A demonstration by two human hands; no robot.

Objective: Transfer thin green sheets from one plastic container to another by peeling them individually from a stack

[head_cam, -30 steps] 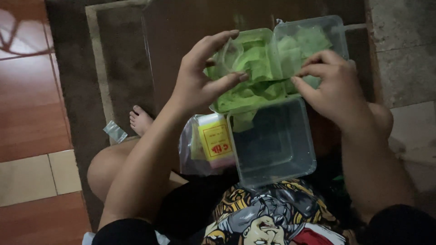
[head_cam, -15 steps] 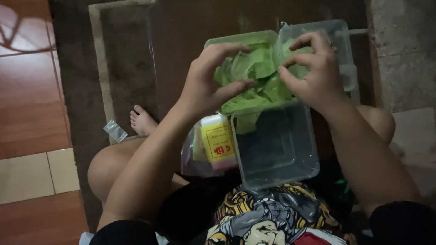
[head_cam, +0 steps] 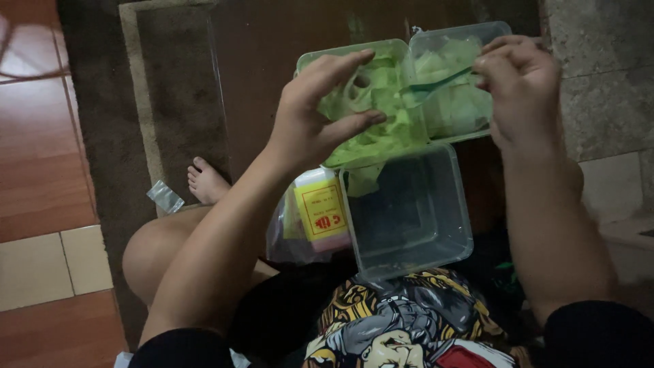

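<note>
Head view: the empty clear tub (head_cam: 409,215) is sitting on the person's lap; taking it as the landmark.

Just above it, touching its far rim, a heap of pale green strips (head_cam: 381,129) is lying in two clear trays: a left tray (head_cam: 310,61) and a right tray (head_cam: 494,31), side by side.

The left hand (head_cam: 317,116) is hovering over the left tray, fingers spread and curled, thumb reaching onto the green heap. Can't tell whether it is actually gripping anything.

The right hand (head_cam: 521,78) is sitting up and right of the tub, fingertips pressed together, pinching the end of one green strip (head_cam: 436,85) that is stretching left across the right tray toward the heap.

Left of the tub, touching its side: a yellow packet (head_cam: 320,211) inside a clear plastic bag (head_cam: 286,235).

Further left of the tub, a bare foot (head_cam: 204,180) is resting on the dark rug (head_cam: 163,102), with a small clear wrapper (head_cam: 165,196) just beside it.
</note>
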